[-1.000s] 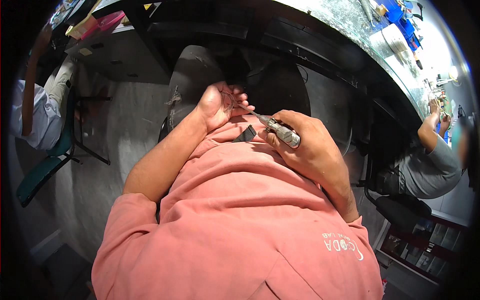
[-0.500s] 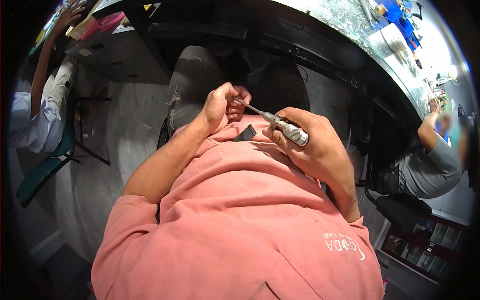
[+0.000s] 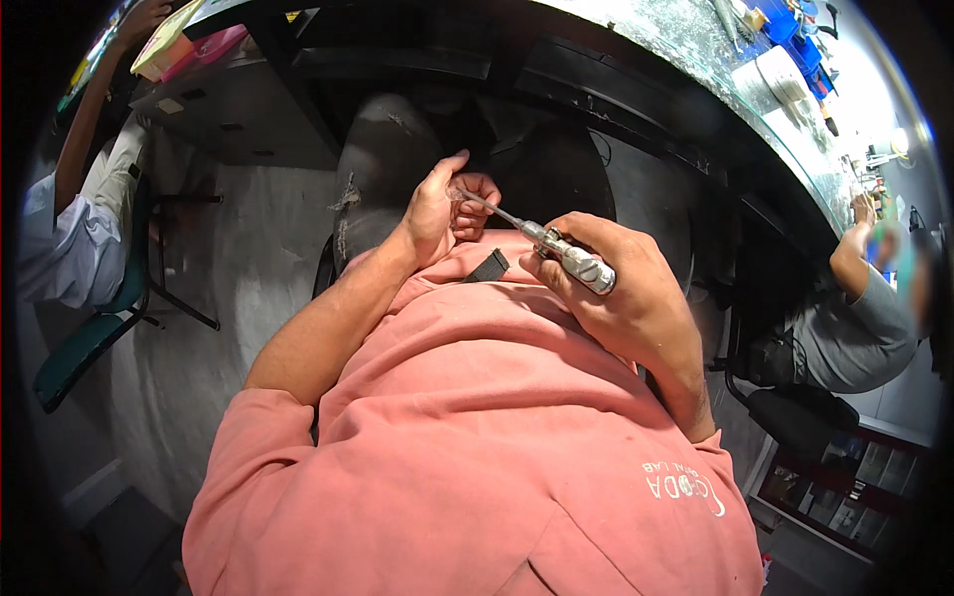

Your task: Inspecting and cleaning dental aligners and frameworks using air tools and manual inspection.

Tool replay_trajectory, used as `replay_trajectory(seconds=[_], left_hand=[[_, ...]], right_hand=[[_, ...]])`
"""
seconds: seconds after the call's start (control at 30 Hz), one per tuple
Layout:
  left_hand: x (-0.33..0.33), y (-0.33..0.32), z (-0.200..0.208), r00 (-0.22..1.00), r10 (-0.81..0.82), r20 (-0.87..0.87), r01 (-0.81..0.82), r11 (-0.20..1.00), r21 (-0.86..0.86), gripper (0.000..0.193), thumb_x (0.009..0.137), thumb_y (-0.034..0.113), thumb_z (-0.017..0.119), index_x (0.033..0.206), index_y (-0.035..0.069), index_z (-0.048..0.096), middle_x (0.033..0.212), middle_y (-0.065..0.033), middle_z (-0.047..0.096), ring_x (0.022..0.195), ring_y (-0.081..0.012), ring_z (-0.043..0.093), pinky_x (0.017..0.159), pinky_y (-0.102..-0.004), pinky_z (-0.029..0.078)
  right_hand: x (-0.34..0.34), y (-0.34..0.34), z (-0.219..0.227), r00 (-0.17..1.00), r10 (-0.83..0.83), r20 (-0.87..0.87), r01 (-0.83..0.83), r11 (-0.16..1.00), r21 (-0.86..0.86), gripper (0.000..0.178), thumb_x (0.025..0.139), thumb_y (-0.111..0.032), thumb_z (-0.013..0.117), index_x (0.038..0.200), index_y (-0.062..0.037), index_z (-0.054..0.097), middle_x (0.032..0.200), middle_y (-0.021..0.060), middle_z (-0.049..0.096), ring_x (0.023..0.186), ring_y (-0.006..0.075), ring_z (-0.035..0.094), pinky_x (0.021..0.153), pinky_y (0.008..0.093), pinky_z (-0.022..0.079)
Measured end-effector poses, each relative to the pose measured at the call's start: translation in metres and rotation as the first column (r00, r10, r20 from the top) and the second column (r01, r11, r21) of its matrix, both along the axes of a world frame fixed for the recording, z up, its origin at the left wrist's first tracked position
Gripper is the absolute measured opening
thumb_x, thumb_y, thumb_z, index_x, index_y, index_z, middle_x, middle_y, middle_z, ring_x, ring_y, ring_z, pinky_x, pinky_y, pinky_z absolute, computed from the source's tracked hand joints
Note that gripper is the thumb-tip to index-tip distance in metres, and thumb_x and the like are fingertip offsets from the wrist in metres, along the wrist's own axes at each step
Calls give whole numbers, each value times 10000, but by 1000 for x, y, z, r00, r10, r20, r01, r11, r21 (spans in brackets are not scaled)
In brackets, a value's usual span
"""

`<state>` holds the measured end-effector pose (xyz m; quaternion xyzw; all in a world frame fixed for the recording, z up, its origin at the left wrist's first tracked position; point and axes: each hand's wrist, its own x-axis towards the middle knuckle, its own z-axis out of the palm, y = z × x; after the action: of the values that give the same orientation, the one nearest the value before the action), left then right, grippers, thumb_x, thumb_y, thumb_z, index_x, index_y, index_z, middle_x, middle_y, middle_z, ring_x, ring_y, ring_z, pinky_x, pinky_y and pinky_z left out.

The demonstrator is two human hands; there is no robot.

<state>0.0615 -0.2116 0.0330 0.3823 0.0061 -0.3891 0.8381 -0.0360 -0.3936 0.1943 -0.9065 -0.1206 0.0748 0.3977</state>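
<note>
In my right hand (image 3: 626, 273) is a silver metal tool (image 3: 574, 260) with a stubby body and a long thin shaft, which looks like an air blow gun. My fingers wrap round its body, and its shaft points up and left to my left hand (image 3: 447, 211). The left hand's fingers are curled around the tip, with the thumb raised. A small pale thing seems to lie between palm and fingers, too small to make out. Just below the hands, a small dark rectangular piece (image 3: 487, 265) rests against my pink shirt (image 3: 447, 437).
A dark-framed workbench (image 3: 596, 89) runs across the top, with blue bins (image 3: 785, 25) and a white tub (image 3: 780, 77) at the far right. One person (image 3: 75, 238) sits at the left on a green chair (image 3: 84, 348); another (image 3: 860, 333) sits at the right.
My left thumb has lifted away from the fingers, so the palm shows more. The right hand and its tool stay almost in place. The person at the left has shifted slightly.
</note>
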Motion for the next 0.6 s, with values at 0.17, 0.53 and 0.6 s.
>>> replay_trajectory(seconds=[0.17, 0.53, 0.6], left_hand=[[1, 1, -4, 1000, 15, -3, -15, 1000, -15, 669, 971, 609, 303, 739, 38, 564, 543, 62, 328, 465, -77, 242, 448, -231, 235], [2, 0, -6, 1000, 1, 31, -2, 1000, 12, 554, 1000, 515, 287, 768, 69, 520, 578, 27, 374, 530, -100, 334, 536, -255, 318], [1, 0, -5, 1000, 5, 8, -5, 1000, -1, 536, 1001, 496, 272, 785, 71, 517, 568, 28, 354, 539, -102, 316, 540, -261, 298]], right_hand=[[0, -1, -2, 996, 5, -90, 0, 998, 55, 158, 886, -103, 711, 994, 2, 661, 832, 116, 713, 749, 180, 703, 672, 290, 521], [1, -4, 0, 999, 2, -46, 0, 999, 43, 155, 895, -124, 704, 976, 0, 660, 817, 127, 712, 729, 173, 694, 663, 290, 515], [0, -4, 0, 998, -14, -55, 16, 999, 36, 149, 899, -121, 695, 975, 1, 658, 802, 128, 707, 736, 182, 700, 669, 297, 518]])
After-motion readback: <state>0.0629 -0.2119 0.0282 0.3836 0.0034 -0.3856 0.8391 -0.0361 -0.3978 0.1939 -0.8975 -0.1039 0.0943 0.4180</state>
